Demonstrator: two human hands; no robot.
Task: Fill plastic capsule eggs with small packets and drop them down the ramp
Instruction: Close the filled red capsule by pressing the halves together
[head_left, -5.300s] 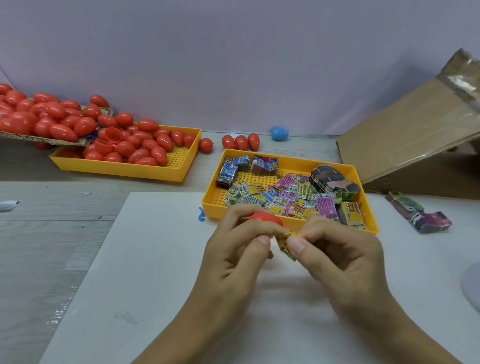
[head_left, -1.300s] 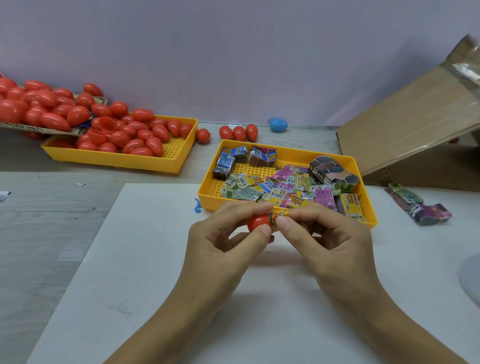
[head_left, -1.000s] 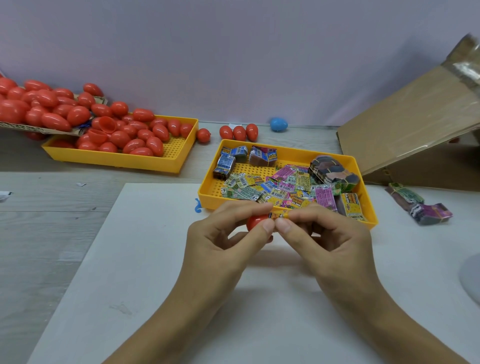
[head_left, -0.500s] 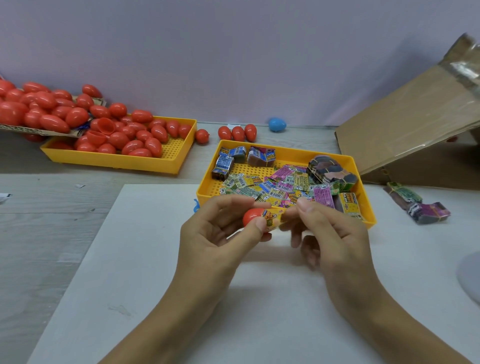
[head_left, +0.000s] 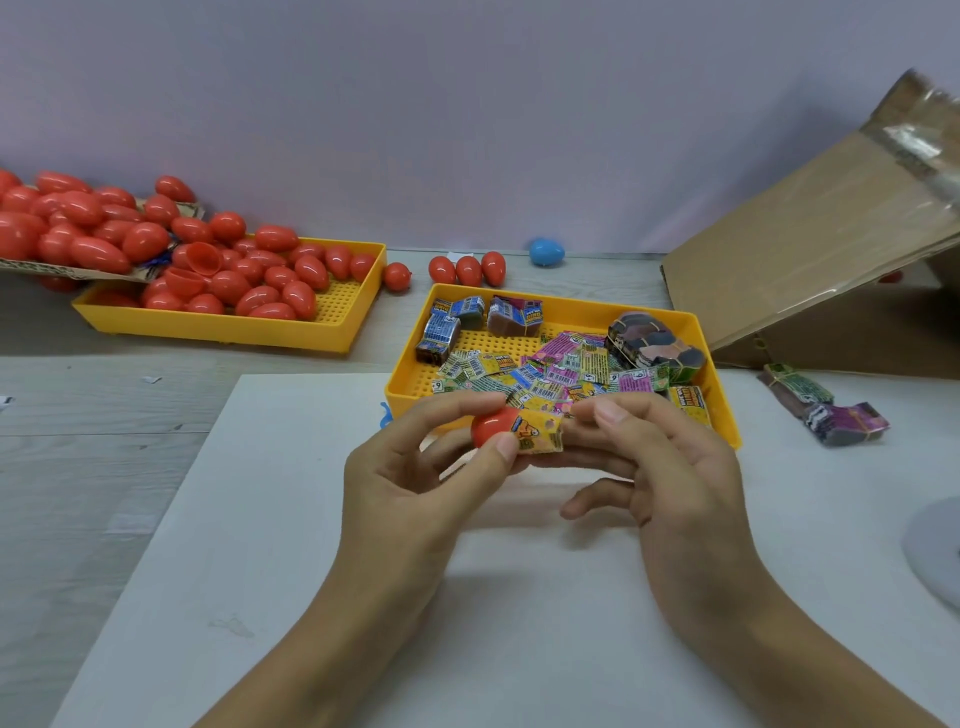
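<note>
Head view: packets (head_left: 550, 366) in near yellow tray (head_left: 724, 410), red eggs (head_left: 260, 283) in far tray (head_left: 218, 328).

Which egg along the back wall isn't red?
The blue egg, lying alone on the table right of the three loose red eggs, left of the cardboard ramp.

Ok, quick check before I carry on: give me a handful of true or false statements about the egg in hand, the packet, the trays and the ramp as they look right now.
1. The left hand holds a red egg half. True.
2. The yellow packet is fully inside the egg half. False: most of it sticks out toward the right hand.
3. The packet tray sits just behind the hands. True.
4. The blue egg lies in the egg tray. False: it lies on the table by the wall.
5. The cardboard ramp stands on the left. False: it is on the right.
</note>
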